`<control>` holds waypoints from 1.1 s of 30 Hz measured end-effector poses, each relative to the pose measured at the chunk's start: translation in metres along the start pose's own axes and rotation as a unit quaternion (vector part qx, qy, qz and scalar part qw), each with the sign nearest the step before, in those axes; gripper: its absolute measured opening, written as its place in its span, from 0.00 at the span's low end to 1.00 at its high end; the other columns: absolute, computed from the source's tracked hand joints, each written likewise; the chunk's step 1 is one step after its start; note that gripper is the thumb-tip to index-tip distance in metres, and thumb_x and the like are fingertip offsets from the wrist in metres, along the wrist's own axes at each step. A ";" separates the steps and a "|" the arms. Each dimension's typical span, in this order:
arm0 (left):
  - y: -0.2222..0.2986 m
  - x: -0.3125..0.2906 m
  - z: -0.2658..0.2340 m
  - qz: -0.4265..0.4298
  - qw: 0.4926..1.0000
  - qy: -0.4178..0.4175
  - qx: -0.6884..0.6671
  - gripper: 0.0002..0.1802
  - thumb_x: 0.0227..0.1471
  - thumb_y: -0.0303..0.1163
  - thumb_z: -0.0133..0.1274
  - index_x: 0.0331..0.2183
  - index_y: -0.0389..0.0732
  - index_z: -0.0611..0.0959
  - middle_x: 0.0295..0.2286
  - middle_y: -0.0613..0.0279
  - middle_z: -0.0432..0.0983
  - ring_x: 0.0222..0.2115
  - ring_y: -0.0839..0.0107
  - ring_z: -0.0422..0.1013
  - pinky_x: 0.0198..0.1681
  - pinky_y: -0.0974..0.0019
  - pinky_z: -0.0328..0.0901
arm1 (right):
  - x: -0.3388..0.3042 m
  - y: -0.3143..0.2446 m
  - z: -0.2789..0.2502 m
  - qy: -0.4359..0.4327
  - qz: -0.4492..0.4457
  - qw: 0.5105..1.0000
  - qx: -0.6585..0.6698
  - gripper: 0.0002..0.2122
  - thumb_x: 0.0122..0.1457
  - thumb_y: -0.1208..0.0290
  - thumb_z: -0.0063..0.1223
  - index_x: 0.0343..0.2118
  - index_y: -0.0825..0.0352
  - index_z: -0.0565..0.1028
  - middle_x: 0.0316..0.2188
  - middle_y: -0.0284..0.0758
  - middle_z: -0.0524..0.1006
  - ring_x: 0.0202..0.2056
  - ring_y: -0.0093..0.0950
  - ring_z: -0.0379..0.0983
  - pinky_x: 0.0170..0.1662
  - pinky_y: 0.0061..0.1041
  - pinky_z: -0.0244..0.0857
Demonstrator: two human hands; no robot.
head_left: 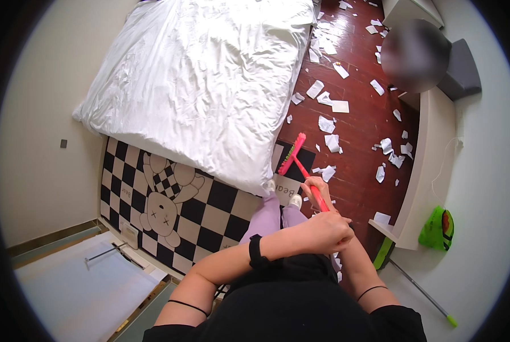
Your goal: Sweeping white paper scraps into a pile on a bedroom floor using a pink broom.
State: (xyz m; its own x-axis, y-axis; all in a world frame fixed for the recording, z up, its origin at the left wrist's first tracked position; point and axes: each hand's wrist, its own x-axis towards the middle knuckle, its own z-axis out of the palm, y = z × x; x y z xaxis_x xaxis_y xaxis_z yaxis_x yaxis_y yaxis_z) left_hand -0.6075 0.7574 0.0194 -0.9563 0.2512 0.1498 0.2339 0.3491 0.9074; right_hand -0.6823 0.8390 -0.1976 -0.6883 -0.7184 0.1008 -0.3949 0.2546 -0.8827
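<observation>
A red-pink broom [303,166] slants down and away in front of me, its handle held in both hands. My left hand [327,232] is closed round the upper end of the handle, and that wrist wears a black watch. Lower on the handle, my right hand [317,190] has its fingers wrapped round it. The broom head, with green bristles along one side, is over the black and white mat [218,196] by the bed corner. Torn white paper pieces [327,124] lie scattered on the dark red wooden floor [357,125] beyond it.
A bed [198,74] with a white cover fills the far left. At the right stand a long pale desk [431,154], a grey chair [463,71] and a blurred dark round shape [415,56]. A green bag [437,229] and a grey-handled tool [423,289] are near the right wall.
</observation>
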 end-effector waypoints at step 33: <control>0.001 0.065 0.068 0.073 0.981 -0.169 -0.065 0.13 0.37 0.20 0.53 0.10 0.34 0.67 0.12 0.51 0.63 0.20 0.53 0.67 0.54 0.59 0.65 | -0.069 0.045 -0.113 0.155 0.088 0.982 -0.062 0.08 0.50 0.74 0.60 0.21 0.67 0.70 0.21 0.39 0.72 0.30 0.40 0.69 0.35 0.34 0.64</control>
State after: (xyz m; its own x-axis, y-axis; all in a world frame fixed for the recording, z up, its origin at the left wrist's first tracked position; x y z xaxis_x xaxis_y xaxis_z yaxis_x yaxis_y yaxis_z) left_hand -0.6577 0.8360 0.0034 -0.7959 0.5830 0.1630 0.3191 0.1752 0.9314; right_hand -0.7214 0.9732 -0.1920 -0.8972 -0.4291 0.1044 -0.3113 0.4467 -0.8388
